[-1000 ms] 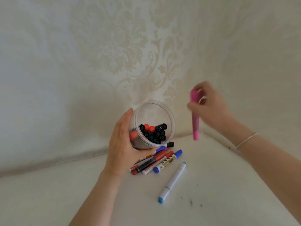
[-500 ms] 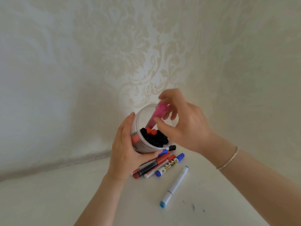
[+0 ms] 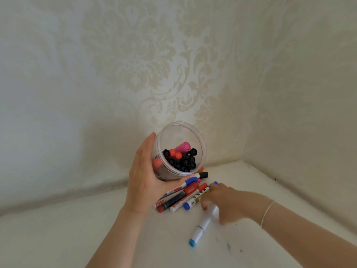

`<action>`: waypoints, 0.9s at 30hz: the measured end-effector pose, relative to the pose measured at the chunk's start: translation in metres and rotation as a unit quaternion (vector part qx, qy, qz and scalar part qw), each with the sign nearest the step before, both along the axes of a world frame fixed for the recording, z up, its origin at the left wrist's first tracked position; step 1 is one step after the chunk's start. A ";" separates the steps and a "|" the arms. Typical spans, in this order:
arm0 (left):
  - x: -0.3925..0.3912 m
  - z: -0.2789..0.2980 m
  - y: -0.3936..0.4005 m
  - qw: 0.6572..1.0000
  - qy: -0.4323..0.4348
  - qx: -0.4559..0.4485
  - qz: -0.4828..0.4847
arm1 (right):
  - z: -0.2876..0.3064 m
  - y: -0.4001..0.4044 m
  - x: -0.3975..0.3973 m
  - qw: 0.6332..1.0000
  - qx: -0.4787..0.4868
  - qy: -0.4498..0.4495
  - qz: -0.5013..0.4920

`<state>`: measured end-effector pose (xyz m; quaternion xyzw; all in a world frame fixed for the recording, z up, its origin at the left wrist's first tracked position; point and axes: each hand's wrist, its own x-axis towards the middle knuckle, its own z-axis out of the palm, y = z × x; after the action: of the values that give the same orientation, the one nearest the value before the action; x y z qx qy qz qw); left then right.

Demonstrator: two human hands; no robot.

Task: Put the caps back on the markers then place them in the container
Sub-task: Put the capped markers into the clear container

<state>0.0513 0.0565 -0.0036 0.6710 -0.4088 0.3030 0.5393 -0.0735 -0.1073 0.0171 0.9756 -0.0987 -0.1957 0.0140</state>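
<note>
On the table (image 3: 58, 238), the right hand (image 3: 224, 204) is closing on a marker (image 3: 204, 223); better grasping mid-barrel, while the left hand (image 3: 146, 178) is holding the jar (image 3: 201, 151) tilted.

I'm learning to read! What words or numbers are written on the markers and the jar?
No text here can be read.
Red and black marker: white label marks, too blurred.
Blue-capped marker: dark blocks on a gold band, too small.
Black-capped marker: red mark on its white barrel, unreadable.
Jar, pink marker, long white marker: no writing visible.
</note>
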 end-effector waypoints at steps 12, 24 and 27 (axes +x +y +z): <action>0.007 -0.004 -0.002 0.998 -0.053 0.026 0.032 | -0.017 -0.040 0.026 0.984 -0.041 -0.169 0.023; 0.008 -0.004 -0.002 0.998 -0.052 0.034 0.026 | -0.017 -0.036 0.033 0.988 -0.104 -0.068 0.094; 0.007 -0.004 -0.001 0.997 -0.050 0.040 0.031 | -0.015 -0.034 0.028 0.985 -0.126 -0.051 0.107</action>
<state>0.0586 0.0558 -0.0076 0.6883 -0.4258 0.3364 0.4814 -0.0455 -0.1416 0.0021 0.9796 -0.0179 -0.1292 0.1525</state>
